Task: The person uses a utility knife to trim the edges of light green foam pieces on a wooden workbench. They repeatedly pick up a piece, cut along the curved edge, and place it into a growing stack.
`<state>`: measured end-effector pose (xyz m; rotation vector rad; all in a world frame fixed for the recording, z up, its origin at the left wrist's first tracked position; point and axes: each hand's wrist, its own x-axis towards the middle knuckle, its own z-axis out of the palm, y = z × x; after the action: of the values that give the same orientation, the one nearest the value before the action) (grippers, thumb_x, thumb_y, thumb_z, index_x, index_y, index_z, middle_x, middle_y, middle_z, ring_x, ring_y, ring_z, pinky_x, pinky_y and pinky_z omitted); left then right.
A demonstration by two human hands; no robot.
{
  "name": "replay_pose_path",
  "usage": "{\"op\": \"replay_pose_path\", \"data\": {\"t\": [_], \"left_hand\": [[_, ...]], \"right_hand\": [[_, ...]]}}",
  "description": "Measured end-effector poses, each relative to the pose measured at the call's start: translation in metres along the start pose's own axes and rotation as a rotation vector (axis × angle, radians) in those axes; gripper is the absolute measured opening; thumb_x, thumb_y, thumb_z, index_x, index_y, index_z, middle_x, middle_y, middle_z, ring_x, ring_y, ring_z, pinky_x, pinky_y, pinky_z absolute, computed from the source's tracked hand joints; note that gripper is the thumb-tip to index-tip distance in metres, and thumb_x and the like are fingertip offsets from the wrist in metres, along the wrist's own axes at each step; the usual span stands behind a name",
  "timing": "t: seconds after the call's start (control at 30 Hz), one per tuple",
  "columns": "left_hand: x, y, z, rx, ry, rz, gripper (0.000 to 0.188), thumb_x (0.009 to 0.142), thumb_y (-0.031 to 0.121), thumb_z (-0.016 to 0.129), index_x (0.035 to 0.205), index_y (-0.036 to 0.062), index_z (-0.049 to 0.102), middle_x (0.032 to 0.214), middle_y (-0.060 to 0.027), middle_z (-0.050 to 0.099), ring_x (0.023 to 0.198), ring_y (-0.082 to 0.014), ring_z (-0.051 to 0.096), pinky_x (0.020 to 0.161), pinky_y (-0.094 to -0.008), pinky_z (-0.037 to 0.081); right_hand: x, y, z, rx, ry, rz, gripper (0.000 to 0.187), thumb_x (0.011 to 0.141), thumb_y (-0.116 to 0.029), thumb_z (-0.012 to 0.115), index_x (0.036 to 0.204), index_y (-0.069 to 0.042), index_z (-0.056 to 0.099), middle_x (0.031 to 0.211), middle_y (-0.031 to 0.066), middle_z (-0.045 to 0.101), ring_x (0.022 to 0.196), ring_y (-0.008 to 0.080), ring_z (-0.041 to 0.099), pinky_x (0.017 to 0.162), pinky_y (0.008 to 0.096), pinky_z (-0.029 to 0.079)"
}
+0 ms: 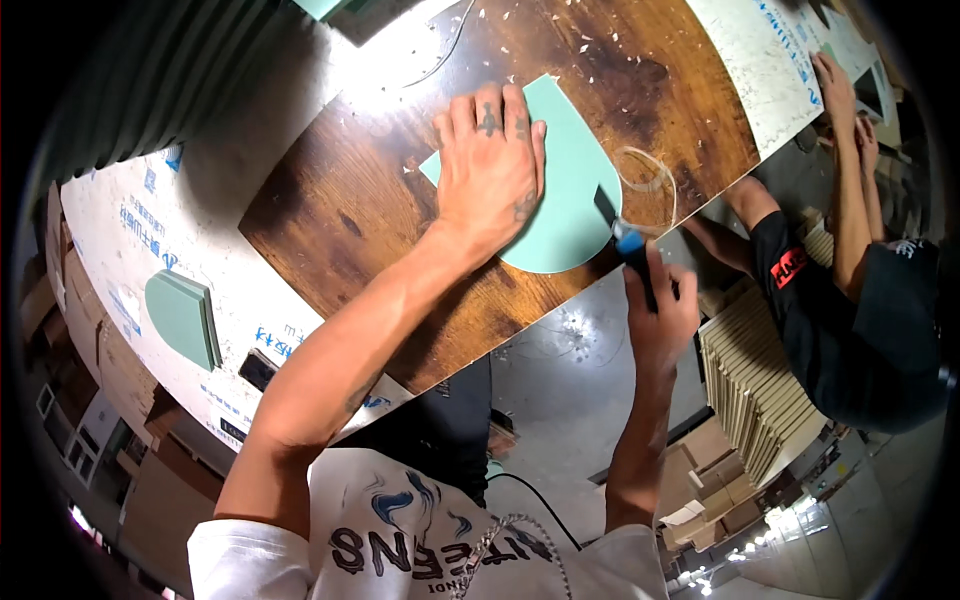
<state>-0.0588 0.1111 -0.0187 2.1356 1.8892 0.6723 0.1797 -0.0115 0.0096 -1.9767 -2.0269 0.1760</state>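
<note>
A pale green panel point(570, 150) with one rounded end lies on the dark wooden board. My left hand point(490, 165) rests on it, palm down, fingers stretched out and pressing it flat. In my right hand point(665, 305), closed around the grip, is a hand tool point(634, 250) with a black handle, a blue collar and a metal tip. Its tip meets or nearly meets the panel's curved edge; whether it touches I cannot tell. A thin curled strip point(655, 172) of pale trimming lies beside that edge.
Scattered shavings cover the wooden board point(660, 60). At left, a stack of green rounded panels point(180, 315) and a phone point(259, 370) lie on the white printed sheet point(130, 240). A co-worker point(850, 260) stands at right, near stacked flat boards point(765, 390).
</note>
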Motion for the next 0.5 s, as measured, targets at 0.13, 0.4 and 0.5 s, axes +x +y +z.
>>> {"op": "replay_pose_path", "data": {"t": [0.13,0.4,0.5], "left_hand": [[0.004,0.000,0.001,-0.014,-0.036,0.042,0.034,0.102,0.023,0.054,0.122,-0.0045,0.055,0.115,-0.0220,0.055,0.108,-0.0348,0.049,0.093,-0.0527,0.039],[0.000,0.003,-0.002,0.100,-0.072,0.045,0.034,0.105,0.043,0.053,0.131,0.0239,0.063,0.130,-0.0186,0.055,0.131,-0.0367,0.045,0.106,-0.0629,0.031],[-0.010,0.011,-0.002,0.056,-0.055,-0.002,0.033,0.105,0.039,0.055,0.132,0.0231,0.062,0.129,-0.0204,0.054,0.130,-0.0382,0.045,0.105,-0.0644,0.030]], "right_hand": [[0.049,-0.005,0.002,0.117,0.042,-0.062,0.042,0.087,-0.024,0.083,0.126,-0.016,0.074,0.089,0.0084,0.059,0.076,0.0257,0.061,0.066,0.0383,0.051],[-0.035,-0.007,-0.003,0.057,-0.023,-0.059,0.048,0.081,-0.019,0.087,0.127,-0.013,0.073,0.093,0.0063,0.060,0.083,0.0261,0.057,0.070,0.0401,0.051],[-0.029,-0.011,-0.011,-0.030,-0.029,-0.030,0.050,0.080,-0.016,0.088,0.128,-0.014,0.073,0.094,0.0050,0.059,0.086,0.0255,0.055,0.071,0.0392,0.050]]}}
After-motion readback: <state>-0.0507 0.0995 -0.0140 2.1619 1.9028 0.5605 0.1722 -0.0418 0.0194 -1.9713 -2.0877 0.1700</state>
